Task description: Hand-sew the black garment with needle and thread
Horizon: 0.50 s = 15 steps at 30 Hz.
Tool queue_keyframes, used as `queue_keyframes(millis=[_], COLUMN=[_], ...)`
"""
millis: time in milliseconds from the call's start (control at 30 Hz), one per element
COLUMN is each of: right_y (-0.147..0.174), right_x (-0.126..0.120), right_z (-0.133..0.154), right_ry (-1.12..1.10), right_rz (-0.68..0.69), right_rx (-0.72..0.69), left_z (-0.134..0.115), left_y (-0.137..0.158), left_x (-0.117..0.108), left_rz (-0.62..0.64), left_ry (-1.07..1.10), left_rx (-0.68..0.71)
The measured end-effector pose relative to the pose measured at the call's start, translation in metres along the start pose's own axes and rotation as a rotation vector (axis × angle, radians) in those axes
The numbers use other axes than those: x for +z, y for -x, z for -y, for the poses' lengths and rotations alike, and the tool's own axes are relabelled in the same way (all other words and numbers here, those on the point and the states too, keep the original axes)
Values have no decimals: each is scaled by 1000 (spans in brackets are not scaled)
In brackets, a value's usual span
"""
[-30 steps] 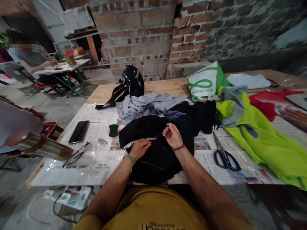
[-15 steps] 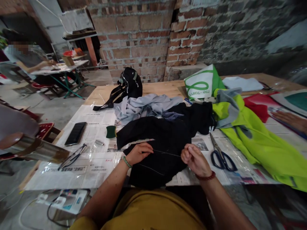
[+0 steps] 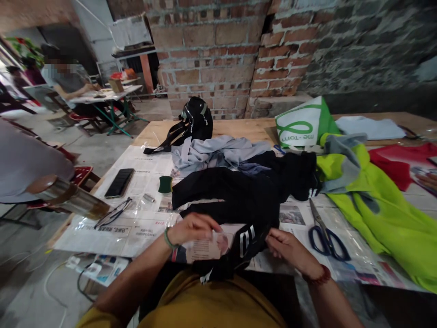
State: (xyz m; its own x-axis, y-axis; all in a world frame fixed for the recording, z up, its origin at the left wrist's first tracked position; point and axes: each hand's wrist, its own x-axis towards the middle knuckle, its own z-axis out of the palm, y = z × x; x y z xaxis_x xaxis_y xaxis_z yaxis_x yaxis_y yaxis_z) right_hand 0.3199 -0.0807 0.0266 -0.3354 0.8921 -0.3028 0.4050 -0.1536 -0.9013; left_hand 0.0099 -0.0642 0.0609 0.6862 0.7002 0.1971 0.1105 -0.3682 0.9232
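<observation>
A black garment with white stripes (image 3: 235, 196) lies before me, one part folded over and hanging toward my lap. At its right edge, my right hand (image 3: 288, 250) has its fingers closed on the cloth. My left hand (image 3: 193, 228) hovers left of the striped part, above the newspaper, fingers pinched together; whatever is between them is too small to make out. Dark-handled scissors (image 3: 326, 239) rest right of my right hand, blades pointing away. Beyond the black garment lies a crumpled grey cloth (image 3: 218, 152).
Newspaper (image 3: 136, 232) covers the table. On the left are a phone (image 3: 119, 183), glasses (image 3: 114, 213), a tilted metal flask (image 3: 70, 198) and a green sponge (image 3: 165, 184). A yellow-green garment (image 3: 378, 218), black bag (image 3: 198, 119) and white-green bag (image 3: 303, 123) lie farther out. People sit at left.
The thread stretched between my hands is no longer visible. Part of the black garment has been folded over, showing white stripes and the newspaper beneath. My right hand has moved down onto the cloth.
</observation>
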Motion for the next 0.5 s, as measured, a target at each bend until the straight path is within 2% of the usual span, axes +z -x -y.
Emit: queue_keyframes(millis=[100, 167, 267, 367, 433, 500], right_y=[-5, -8, -11, -10, -6, 1], right_x=[2, 5, 7, 2, -3, -9], right_z=[18, 33, 50, 51, 44, 36], right_ry=[198, 379, 679, 878, 873, 747], right_rz=[-79, -141, -31, 81, 52, -6], right_rx=[-121, -210, -241, -113, -69, -107], left_z=[31, 53, 76, 83, 84, 85], left_y=[-4, -8, -18, -36, -52, -69], left_x=[-36, -51, -64, -74, -82, -89], left_rz=[-493, -650, -620, -623, -629, -596], left_ry=[-308, -537, -748, -892, -974, -1062], left_rx=[-269, -345, -284, -353, -443, -530])
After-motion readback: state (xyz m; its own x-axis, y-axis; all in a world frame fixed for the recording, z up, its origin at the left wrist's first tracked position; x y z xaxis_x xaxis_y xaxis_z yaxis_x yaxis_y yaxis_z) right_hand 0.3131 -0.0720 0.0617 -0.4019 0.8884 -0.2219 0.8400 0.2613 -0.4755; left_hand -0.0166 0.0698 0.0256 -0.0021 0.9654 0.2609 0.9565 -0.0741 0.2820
